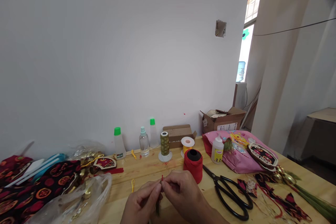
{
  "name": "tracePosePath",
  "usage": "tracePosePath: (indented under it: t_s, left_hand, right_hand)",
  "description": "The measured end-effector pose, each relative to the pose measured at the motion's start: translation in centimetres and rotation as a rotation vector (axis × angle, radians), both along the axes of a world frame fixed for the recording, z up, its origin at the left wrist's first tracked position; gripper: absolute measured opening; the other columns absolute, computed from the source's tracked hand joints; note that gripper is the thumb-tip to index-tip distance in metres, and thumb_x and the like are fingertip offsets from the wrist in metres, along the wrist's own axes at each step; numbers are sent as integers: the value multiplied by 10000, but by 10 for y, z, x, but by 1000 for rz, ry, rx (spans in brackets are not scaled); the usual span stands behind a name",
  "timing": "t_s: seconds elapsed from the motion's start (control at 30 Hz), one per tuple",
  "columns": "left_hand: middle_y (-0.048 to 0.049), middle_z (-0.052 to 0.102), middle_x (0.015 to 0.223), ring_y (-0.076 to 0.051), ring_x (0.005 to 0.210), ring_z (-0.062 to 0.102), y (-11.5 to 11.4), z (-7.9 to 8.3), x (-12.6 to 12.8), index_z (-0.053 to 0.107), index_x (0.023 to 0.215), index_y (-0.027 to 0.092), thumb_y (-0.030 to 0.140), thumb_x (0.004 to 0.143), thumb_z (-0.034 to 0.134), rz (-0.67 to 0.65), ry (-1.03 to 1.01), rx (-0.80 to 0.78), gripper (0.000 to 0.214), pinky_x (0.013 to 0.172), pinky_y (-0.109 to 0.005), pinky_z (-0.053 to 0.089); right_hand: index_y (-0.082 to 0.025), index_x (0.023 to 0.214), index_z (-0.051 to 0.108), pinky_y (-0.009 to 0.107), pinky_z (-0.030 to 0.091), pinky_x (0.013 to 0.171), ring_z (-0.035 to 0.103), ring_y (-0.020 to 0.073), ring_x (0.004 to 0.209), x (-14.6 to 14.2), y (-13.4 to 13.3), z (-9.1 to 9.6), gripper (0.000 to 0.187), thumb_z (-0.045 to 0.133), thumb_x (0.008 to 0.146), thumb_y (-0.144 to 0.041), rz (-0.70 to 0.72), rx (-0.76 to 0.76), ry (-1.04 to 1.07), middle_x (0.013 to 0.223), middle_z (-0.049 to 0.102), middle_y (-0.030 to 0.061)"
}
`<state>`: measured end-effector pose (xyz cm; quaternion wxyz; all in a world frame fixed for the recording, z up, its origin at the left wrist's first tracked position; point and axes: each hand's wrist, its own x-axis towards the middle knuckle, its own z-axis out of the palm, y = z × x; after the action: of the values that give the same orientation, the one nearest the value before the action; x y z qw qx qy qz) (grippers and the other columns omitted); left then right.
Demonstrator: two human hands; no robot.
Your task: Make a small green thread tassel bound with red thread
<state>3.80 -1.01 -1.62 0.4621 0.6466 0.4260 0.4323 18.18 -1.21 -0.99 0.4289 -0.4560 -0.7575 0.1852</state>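
My left hand and my right hand meet low in the middle of the view, over a wooden table. Both pinch the same small piece, from which a short red thread end sticks up between the fingertips. Something dark hangs below the pinch; I cannot make out what it is. A red thread spool stands just behind my right hand. Large black scissors lie to its right.
Along the wall stand green-capped bottles, a clear bottle, a gold spool, a yellow spool and a small box. Patterned fabric and a plastic bag lie left; a pink bag and glue bottle right.
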Motion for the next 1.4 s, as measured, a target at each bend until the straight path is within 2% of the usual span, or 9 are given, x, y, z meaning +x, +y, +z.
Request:
tracePosePath:
  t_s: [0.23,0.33,0.5,0.63,0.73,0.87,1.07,1.17,1.4]
  left_hand:
    - [3,593,570,-154,638,500,0,-3,1,686,569,182,456,620,648,31,-189,-207,281,645,-219,420]
    - [14,553,518,-107,555,464,-1,-4,2,669,555,146,440,603,674,47,-350,-353,298,545,-179,395]
    - [15,566,523,-85,514,505,-2,-2,2,692,684,120,320,516,770,86,-665,-549,272,556,-193,439]
    - [47,494,486,-15,381,345,-3,0,1,661,611,108,334,545,753,44,-639,-533,253,334,-119,263]
    - [58,460,491,9,378,243,-2,-1,0,664,642,95,342,541,755,24,-634,-544,282,316,-103,137]
    - [62,448,498,10,386,191,-1,-3,1,646,603,109,347,538,756,21,-647,-554,270,332,-115,110]
    - [68,408,491,4,388,149,-6,-2,2,607,574,109,370,584,720,-20,-585,-552,284,347,-135,92]
    - [62,416,494,8,387,141,-9,0,2,601,579,105,380,595,710,-22,-565,-566,296,355,-131,87]
    - [43,478,479,21,352,154,-6,5,3,630,604,112,449,543,720,-57,-607,-699,354,348,-137,66]
  right_hand:
    - [-170,592,631,185,253,458,408,74,468,3,-2,7,198,490,730,-168,40,-35,-89,496,502,-30]
    - [-166,542,588,192,228,444,368,73,450,9,3,9,245,477,754,-218,-38,13,-98,464,443,-39]
    - [-164,510,518,203,224,459,359,78,470,23,8,15,293,449,782,-250,-191,29,-146,485,418,-39]
    - [-181,562,575,213,254,474,409,93,484,26,8,17,254,463,781,-245,-205,-16,-198,509,484,-27]
    - [-193,757,638,238,359,602,505,144,677,24,5,19,125,513,750,-195,-177,88,-92,691,582,17]
    - [-195,933,613,278,376,764,480,163,882,22,-1,23,227,547,725,-131,12,319,2,897,565,51]
    - [-271,860,659,297,336,659,465,165,771,19,1,18,139,578,766,-209,78,400,-265,807,585,23]
    - [-277,820,686,283,340,648,478,151,732,18,4,15,117,578,778,-263,106,309,-183,726,579,16]
    - [-188,739,715,229,366,547,494,121,621,13,9,5,153,640,697,-314,311,-240,403,641,564,15]
